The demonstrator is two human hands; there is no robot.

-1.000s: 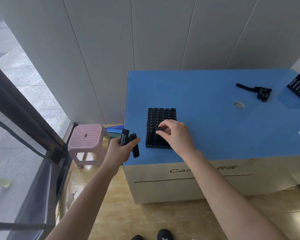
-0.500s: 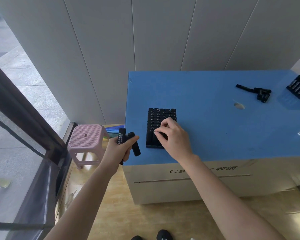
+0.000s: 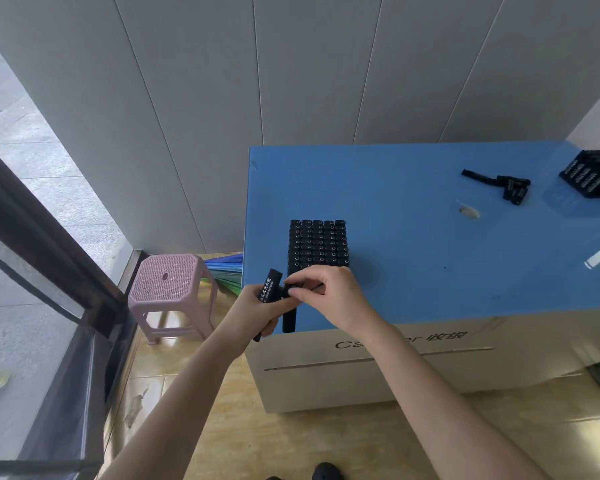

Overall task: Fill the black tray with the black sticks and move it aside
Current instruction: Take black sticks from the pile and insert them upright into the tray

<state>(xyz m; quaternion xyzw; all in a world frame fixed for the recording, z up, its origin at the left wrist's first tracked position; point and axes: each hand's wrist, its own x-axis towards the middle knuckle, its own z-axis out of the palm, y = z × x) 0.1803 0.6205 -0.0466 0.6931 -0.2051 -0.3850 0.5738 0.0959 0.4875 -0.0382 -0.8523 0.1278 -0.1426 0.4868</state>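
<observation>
A black tray packed with upright black sticks sits on the blue tabletop near its front left corner. My left hand hovers at that corner and grips two black sticks, one printed with white text. My right hand has crossed over to them and pinches the top of the second stick, which hangs down over the table's front edge. The tray's near rows are hidden behind my right hand.
Loose black sticks lie at the back right of the table, beside another black tray at the right edge. A pink stool stands on the floor to the left, next to a glass door.
My right hand left the tray's near rows and moved left to my left hand, where it now pinches one of the held sticks. My left hand rose slightly towards the table corner.
</observation>
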